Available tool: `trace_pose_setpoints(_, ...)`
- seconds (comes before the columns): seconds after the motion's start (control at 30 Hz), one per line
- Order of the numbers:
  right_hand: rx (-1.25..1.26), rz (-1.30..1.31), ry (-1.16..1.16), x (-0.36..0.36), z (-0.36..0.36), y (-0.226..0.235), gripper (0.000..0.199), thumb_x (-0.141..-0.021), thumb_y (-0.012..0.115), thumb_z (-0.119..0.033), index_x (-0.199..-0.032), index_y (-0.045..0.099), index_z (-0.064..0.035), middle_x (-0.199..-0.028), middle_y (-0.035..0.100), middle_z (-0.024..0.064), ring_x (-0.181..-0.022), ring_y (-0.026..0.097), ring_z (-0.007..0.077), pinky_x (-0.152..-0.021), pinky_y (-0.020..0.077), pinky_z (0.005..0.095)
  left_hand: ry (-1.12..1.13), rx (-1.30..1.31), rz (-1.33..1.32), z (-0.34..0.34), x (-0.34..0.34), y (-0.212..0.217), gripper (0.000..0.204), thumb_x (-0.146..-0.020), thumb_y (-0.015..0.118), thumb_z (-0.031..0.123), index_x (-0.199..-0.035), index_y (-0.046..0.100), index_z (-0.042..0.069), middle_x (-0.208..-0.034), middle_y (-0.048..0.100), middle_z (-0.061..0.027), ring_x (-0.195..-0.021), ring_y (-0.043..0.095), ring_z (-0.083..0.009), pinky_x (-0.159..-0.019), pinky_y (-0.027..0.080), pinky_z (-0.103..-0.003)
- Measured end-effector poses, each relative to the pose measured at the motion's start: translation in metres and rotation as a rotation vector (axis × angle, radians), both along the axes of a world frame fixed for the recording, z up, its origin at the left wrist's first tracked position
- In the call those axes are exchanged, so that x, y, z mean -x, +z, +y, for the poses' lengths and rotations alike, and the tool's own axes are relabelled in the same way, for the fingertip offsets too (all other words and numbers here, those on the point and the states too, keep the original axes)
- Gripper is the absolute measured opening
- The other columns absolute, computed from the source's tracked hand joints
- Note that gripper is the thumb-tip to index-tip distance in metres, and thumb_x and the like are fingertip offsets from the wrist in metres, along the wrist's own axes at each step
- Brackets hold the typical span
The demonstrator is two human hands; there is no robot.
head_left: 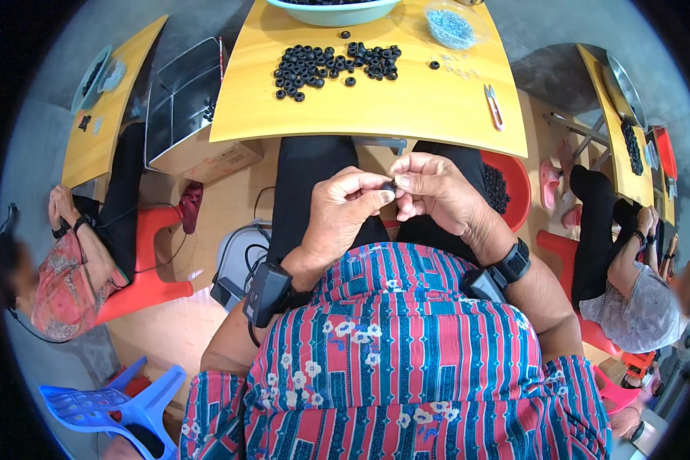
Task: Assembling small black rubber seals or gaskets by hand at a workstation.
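Above my lap, my left hand (339,208) and my right hand (441,193) meet, both closed in a pinch. Between their fingertips is a small black piece (390,186), mostly covered by the fingers; its exact shape cannot be made out. On the yellow table (245,115) ahead lie many loose black ring-shaped pieces (307,67). A pair of thread snips (494,107) with a red handle rests near the table's right edge. Small clear bits (460,69) are scattered below a clear bowl (450,29) of tiny bluish pieces.
A pale green basin (337,14) of black pieces stands at the table's far edge. Right of my legs is a red basin (517,192) holding more. A lined cardboard box (199,157) sits at left. Two seated people (77,268) flank me; a blue chair (123,402) is lower left.
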State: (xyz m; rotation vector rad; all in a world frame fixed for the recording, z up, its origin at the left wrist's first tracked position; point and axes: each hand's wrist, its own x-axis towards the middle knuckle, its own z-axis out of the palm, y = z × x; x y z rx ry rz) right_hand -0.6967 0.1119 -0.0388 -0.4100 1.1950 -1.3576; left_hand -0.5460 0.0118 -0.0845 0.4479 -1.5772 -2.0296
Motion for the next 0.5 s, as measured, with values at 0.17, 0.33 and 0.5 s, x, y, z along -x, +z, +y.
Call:
trace_pose_setpoints(0.17, -0.025, 0.028, 0.086, 0.004, 0.004, -0.002, 0.018, -0.084, 0.066, -0.014, -0.097, 0.059, -0.0032, -0.078, 0.062, 0.0040, -0.062, 0.061, 0.0107, -0.059, 0.0559, 0.0257, 0.021, 0.195, -0.054, -0.004, -0.004, 0.007, 0.012, -0.080, 0.070, 0.005, -0.090, 0.068, -0.001, -0.076, 0.058, -0.0011, -0.070, 0.054, -0.0056, -0.057, 0.043, -0.020)
trace_pose_setpoints(0.33, 0.046, 0.214, 0.045, -0.001, 0.006, 0.004, 0.013, -0.084, 0.065, -0.009, -0.095, 0.064, -0.0015, -0.077, 0.063, 0.0050, -0.062, 0.061, 0.0107, -0.059, 0.0553, 0.0248, -0.006, 0.105, -0.071, -0.003, -0.004, 0.006, 0.012, -0.080, 0.070, 0.006, -0.089, 0.068, -0.002, -0.077, 0.059, -0.0017, -0.069, 0.054, -0.0051, -0.057, 0.043, -0.019)
trace_pose_setpoints(0.5, 0.075, 0.638, 0.100, 0.000, 0.005, 0.007, 0.015, -0.086, 0.063, -0.008, -0.099, 0.066, -0.0012, -0.079, 0.066, 0.0048, -0.064, 0.063, 0.0122, -0.061, 0.0550, 0.0249, -0.071, -0.059, -0.072, -0.003, -0.007, 0.008, 0.013, -0.082, 0.069, 0.008, -0.092, 0.068, 0.000, -0.082, 0.062, -0.0047, -0.075, 0.058, -0.0071, -0.063, 0.049, -0.020)
